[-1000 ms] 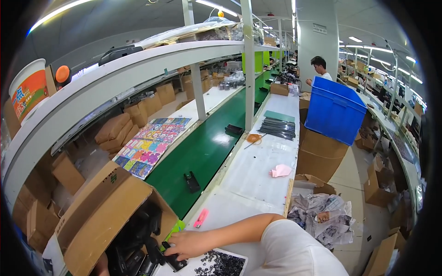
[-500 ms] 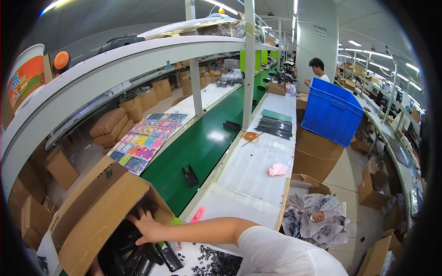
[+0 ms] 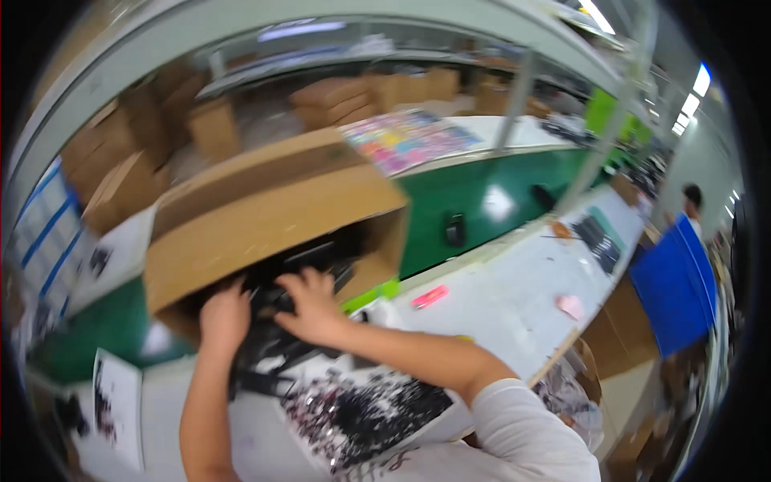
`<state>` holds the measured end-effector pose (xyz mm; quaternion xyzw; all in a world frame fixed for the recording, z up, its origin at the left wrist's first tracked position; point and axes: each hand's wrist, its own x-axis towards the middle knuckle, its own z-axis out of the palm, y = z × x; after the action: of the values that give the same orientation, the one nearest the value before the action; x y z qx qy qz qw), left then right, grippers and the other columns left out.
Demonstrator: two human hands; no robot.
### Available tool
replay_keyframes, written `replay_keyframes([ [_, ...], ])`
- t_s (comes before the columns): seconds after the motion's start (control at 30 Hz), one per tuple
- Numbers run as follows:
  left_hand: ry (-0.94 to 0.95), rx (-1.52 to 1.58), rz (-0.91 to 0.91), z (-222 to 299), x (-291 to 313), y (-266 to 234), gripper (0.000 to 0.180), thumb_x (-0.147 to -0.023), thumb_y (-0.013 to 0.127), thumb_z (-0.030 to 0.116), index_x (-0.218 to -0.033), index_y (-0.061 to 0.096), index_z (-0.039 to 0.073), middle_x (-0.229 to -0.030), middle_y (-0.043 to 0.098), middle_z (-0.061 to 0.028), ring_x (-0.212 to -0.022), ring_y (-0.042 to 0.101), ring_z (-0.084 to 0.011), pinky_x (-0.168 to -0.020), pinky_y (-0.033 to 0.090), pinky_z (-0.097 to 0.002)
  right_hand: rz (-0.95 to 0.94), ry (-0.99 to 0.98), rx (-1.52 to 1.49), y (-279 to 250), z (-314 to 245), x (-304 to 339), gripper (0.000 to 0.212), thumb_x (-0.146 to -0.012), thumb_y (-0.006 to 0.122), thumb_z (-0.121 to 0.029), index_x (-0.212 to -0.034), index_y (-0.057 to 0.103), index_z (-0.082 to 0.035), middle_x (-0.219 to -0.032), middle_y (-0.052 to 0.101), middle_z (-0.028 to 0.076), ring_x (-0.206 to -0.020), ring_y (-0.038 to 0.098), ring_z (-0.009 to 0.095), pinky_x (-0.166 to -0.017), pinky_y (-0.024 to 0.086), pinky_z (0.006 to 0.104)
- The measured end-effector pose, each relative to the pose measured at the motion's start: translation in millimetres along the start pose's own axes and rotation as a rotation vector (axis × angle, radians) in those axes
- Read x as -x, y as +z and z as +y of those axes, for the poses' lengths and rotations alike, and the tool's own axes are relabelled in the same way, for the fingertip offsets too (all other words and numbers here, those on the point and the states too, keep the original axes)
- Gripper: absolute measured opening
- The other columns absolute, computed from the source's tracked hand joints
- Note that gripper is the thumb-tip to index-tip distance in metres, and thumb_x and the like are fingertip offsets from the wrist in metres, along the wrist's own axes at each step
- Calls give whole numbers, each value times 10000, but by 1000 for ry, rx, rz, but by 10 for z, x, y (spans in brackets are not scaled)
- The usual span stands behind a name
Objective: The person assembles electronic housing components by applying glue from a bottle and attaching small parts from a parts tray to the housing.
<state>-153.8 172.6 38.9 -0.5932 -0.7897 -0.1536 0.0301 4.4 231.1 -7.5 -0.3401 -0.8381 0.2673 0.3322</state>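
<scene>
A large cardboard box (image 3: 273,181) lies on its side with its opening toward me, and black plastic parts (image 3: 321,255) fill it and spill out at the front. My right hand (image 3: 312,307) reaches over these parts at the opening, its fingers spread, with nothing seen gripped. At the opening's left side is my left hand (image 3: 226,313); its fingers go in among the dark parts and are blurred and partly hidden, so its grip does not show. In front of the box, many small black pieces (image 3: 373,410) lie scattered on a white sheet.
Behind the box runs a green conveyor belt (image 3: 498,201) with a few black parts on it. A pink tool-like item (image 3: 430,296) lies on the white bench (image 3: 490,281). Colourful printed sheets (image 3: 409,138) are beyond the box. A blue bin (image 3: 679,281) stands at the right.
My view has swung left and down, bringing the box toward the middle. My left hand, mostly hidden before, now shows at the opening. My right hand still reaches at the black parts.
</scene>
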Motion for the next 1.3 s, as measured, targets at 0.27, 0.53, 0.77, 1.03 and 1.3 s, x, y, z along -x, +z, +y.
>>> replay_keyframes([
  [0.27,91,67,294,-487,890,-85,246,-741,612,69,-983,587,26,-819,558,-133,-800,540,-314,-675,411,-408,-368,-443,-137,-268,-494,222,602,-754,669,-246,-1263,418,-44,-1318,330,235,-1185,388,410,-997,330,433],
  [0.53,17,198,369,-731,1010,134,538,-815,553,161,-1307,372,42,-1358,279,-242,-1244,296,-399,-1032,241,-426,-29,225,31,-527,622,-730,570,-867,456,-406,-1254,402,8,-1270,398,268,-1222,329,391,-995,307,454],
  [0.77,-96,441,277,-557,665,440,511,-904,467,226,-1338,300,14,-1360,288,-227,-1249,293,-368,-1036,224,-398,29,366,-425,17,1253,-770,755,-815,503,-535,-1373,266,-84,-1357,355,213,-1230,369,377,-1005,322,409],
  [1.03,-192,752,317,-819,622,494,432,-949,399,245,-1317,363,21,-1328,391,-168,-1224,360,-272,-1032,239,-339,-234,384,-232,164,174,-609,680,-729,521,-615,-1305,419,-270,-1326,315,308,-1222,315,462,-1006,310,469],
  [1.3,-213,828,175,-839,659,306,383,-948,405,240,-1239,449,-5,-1251,469,-147,-1135,437,-229,-990,296,-308,-198,14,-130,-72,-317,-237,329,-799,581,-392,-1044,616,-175,-1140,433,265,-1018,398,438,-894,372,463],
])
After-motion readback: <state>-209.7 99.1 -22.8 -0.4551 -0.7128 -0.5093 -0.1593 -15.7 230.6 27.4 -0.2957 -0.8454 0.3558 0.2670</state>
